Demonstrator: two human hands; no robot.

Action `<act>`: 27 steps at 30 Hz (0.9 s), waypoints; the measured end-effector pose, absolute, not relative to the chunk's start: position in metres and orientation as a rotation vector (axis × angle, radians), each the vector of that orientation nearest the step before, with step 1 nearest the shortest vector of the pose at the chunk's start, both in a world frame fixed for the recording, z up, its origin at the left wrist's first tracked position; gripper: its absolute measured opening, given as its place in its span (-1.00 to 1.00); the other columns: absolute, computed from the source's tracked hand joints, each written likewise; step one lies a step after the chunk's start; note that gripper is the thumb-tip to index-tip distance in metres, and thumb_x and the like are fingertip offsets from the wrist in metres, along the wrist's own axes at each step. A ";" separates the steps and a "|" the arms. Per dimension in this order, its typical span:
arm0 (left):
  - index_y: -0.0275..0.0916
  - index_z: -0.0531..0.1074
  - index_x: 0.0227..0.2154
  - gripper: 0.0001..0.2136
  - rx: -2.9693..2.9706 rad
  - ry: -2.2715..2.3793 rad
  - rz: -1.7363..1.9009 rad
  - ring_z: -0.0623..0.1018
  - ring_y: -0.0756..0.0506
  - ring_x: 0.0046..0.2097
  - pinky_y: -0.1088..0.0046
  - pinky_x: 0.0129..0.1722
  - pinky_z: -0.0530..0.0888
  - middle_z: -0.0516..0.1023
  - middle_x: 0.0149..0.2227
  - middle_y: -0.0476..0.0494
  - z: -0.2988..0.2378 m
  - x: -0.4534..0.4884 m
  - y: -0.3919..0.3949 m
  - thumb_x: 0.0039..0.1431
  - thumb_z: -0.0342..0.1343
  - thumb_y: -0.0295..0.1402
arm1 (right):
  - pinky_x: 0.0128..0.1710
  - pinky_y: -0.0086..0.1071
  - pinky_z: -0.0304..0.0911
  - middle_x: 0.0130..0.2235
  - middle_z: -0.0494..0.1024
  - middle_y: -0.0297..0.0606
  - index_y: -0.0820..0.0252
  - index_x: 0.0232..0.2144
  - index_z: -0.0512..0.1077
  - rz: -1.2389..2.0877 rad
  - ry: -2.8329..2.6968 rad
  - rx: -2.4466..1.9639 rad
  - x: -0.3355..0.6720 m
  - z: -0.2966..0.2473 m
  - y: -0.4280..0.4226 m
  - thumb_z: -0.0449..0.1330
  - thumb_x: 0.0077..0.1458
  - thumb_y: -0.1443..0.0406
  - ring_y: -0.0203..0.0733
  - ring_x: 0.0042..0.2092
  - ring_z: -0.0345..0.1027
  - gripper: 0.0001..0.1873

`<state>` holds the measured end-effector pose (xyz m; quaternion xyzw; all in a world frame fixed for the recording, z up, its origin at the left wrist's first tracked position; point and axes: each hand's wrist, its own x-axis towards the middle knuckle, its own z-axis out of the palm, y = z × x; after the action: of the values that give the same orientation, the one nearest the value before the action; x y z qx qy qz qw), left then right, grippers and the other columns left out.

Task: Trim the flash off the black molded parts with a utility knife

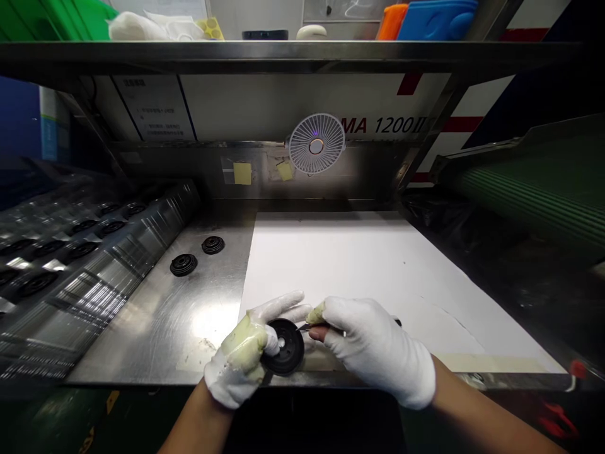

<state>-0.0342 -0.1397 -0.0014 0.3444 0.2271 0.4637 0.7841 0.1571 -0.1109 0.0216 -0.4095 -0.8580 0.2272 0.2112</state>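
My left hand (246, 350), in a white glove with yellowish covering on it, grips a round black plastic wheel (286, 356) near the table's front edge. Its thumb presses by the hub and the other fingers stretch out behind the wheel. In my right hand (373, 347), also gloved in white, is a slim craft knife (305, 327). The pointed dark blade meets the wheel's upper right rim; most of the handle is hidden in the fist. A bare fingertip shows through the right glove.
Two more black wheels, a nearer one (183, 265) and a farther one (213, 244), lie on the metal table (155, 328). Clear plastic trays (118, 252) with several wheels are stacked at left. White paper (331, 265) covers the right side. A small fan (316, 144) hangs below the shelf (283, 58).
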 end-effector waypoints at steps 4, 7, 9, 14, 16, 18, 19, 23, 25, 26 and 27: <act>-0.41 0.19 0.08 -0.37 0.670 0.535 1.039 0.26 -0.41 0.09 0.03 0.07 0.18 0.31 0.05 -0.43 -0.002 -0.035 -0.141 -0.13 0.15 -0.38 | -0.48 -0.52 0.15 -0.48 0.46 -0.38 0.13 -0.46 0.41 0.690 -2.451 -1.193 0.155 0.023 -0.116 0.14 0.04 0.35 -0.32 -0.44 0.31 -0.92; -0.44 0.21 0.06 -0.41 0.646 0.568 1.065 0.27 -0.39 0.09 0.05 0.07 0.19 0.35 0.02 -0.42 0.001 -0.033 -0.141 -0.15 0.08 -0.48 | -0.48 -0.52 0.15 -0.46 0.47 -0.40 0.11 -0.45 0.41 0.717 -2.418 -1.213 0.155 0.024 -0.118 0.16 0.03 0.36 -0.32 -0.42 0.32 -0.94; -0.45 0.21 0.05 -0.39 0.612 0.586 1.065 0.28 -0.38 0.08 0.05 0.07 0.19 0.36 0.01 -0.42 0.005 -0.030 -0.140 -0.20 0.03 -0.56 | -0.47 -0.51 0.14 -0.47 0.46 -0.39 0.12 -0.45 0.40 0.682 -2.359 -1.229 0.155 0.023 -0.118 0.14 0.05 0.34 -0.32 -0.43 0.31 -0.94; -0.46 0.22 0.04 -0.36 0.477 0.702 1.099 0.34 -0.32 0.05 0.13 0.07 0.22 0.39 -0.01 -0.40 0.009 -0.025 -0.136 -0.28 -0.09 -0.64 | -0.51 -0.49 0.08 -0.50 0.42 -0.39 0.16 -0.53 0.32 0.489 -2.283 -1.255 0.151 0.013 -0.117 0.12 0.06 0.34 -0.34 -0.49 0.25 -0.87; -0.43 0.22 0.04 -0.35 0.453 0.714 1.111 0.34 -0.30 0.05 0.15 0.07 0.23 0.41 -0.03 -0.37 0.005 -0.026 -0.134 -0.29 -0.11 -0.66 | -0.51 -0.49 0.06 -0.50 0.42 -0.39 0.15 -0.53 0.30 0.459 -2.268 -1.261 0.147 0.007 -0.119 0.13 0.06 0.33 -0.35 -0.49 0.23 -0.86; -0.40 0.22 0.04 -0.34 0.449 0.691 1.128 0.32 -0.29 0.06 0.14 0.06 0.24 0.41 -0.03 -0.33 0.000 -0.028 -0.133 -0.30 -0.12 -0.66 | -0.52 -0.49 0.05 -0.51 0.40 -0.39 0.15 -0.54 0.28 0.459 -2.250 -1.278 0.144 0.002 -0.122 0.13 0.06 0.31 -0.35 -0.50 0.21 -0.84; -0.39 0.22 0.04 -0.33 0.450 0.679 1.140 0.31 -0.29 0.07 0.14 0.06 0.24 0.42 -0.03 -0.32 -0.002 -0.029 -0.133 -0.30 -0.12 -0.66 | -0.53 -0.49 0.04 -0.52 0.39 -0.40 0.16 -0.56 0.27 0.463 -2.242 -1.285 0.142 -0.001 -0.124 0.12 0.06 0.31 -0.35 -0.51 0.20 -0.82; -0.38 0.23 0.03 -0.35 0.466 0.698 1.186 0.29 -0.27 0.09 0.17 0.07 0.25 0.42 -0.03 -0.29 -0.005 -0.030 -0.133 -0.28 -0.12 -0.65 | -0.56 -0.49 0.00 -0.54 0.35 -0.40 0.16 -0.58 0.22 0.488 -2.215 -1.289 0.138 -0.008 -0.130 0.11 0.07 0.30 -0.35 -0.53 0.15 -0.78; -0.40 0.23 0.03 -0.37 0.461 0.719 1.195 0.30 -0.27 0.08 0.19 0.07 0.26 0.42 -0.03 -0.31 -0.003 -0.029 -0.132 -0.28 -0.12 -0.64 | -0.54 -0.49 0.01 -0.53 0.36 -0.39 0.16 -0.57 0.25 0.505 -2.196 -1.285 0.137 -0.009 -0.131 0.11 0.08 0.30 -0.35 -0.52 0.16 -0.80; -0.41 0.23 0.02 -0.37 0.454 0.724 1.193 0.31 -0.27 0.08 0.19 0.07 0.26 0.42 -0.03 -0.32 -0.002 -0.028 -0.132 -0.28 -0.12 -0.64 | -0.53 -0.48 0.03 -0.53 0.36 -0.38 0.16 -0.55 0.27 0.509 -2.179 -1.290 0.136 -0.009 -0.132 0.10 0.08 0.30 -0.34 -0.51 0.18 -0.82; -0.42 0.23 0.02 -0.37 0.448 0.727 1.195 0.31 -0.27 0.07 0.19 0.07 0.26 0.42 -0.03 -0.33 0.000 -0.027 -0.132 -0.28 -0.12 -0.64 | -0.52 -0.48 0.04 -0.52 0.37 -0.37 0.16 -0.55 0.29 0.512 -2.160 -1.294 0.136 -0.009 -0.132 0.10 0.08 0.30 -0.33 -0.50 0.19 -0.83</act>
<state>-0.0270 -0.1324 -0.0002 0.2043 0.3318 0.5453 0.7422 0.1358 -0.1323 -0.0086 -0.4831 -0.8065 0.1911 0.2822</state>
